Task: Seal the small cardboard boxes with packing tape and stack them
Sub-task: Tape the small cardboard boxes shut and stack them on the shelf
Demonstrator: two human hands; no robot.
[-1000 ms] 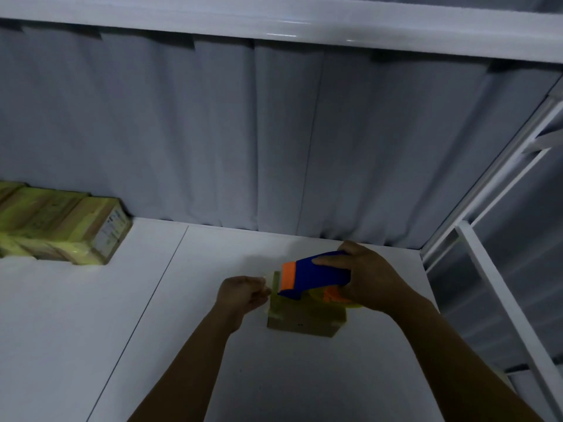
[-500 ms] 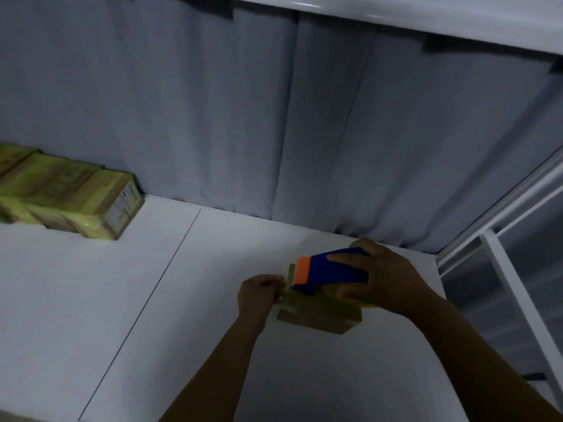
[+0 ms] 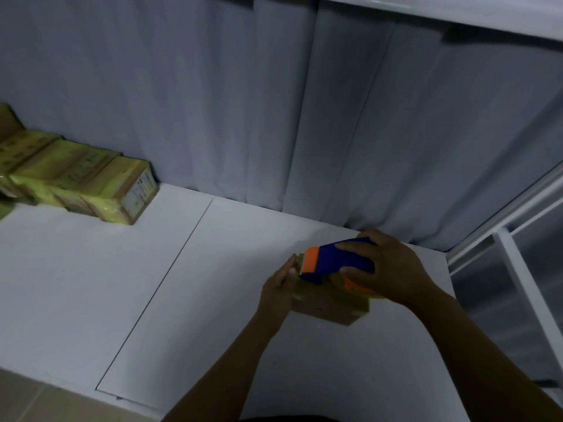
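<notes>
Packing station, indoor. White desk (image 3: 213,300); grey curtain (image 3: 274,117) hung behind its far edge; white metal frame (image 3: 521,281) past its right edge. Row of yellow-taped cardboard boxes (image 3: 91,184) at far left edge; blue-orange tape dispenser (image 3: 335,260) atop another box (image 3: 329,309) near far right corner.

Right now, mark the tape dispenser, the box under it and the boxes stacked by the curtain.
tape dispenser (image 3: 335,261): head view, on its blue body.
box (image 3: 326,309): head view, on its near side face.
stacked boxes (image 3: 119,178): head view, on the top of the rightmost box.
</notes>
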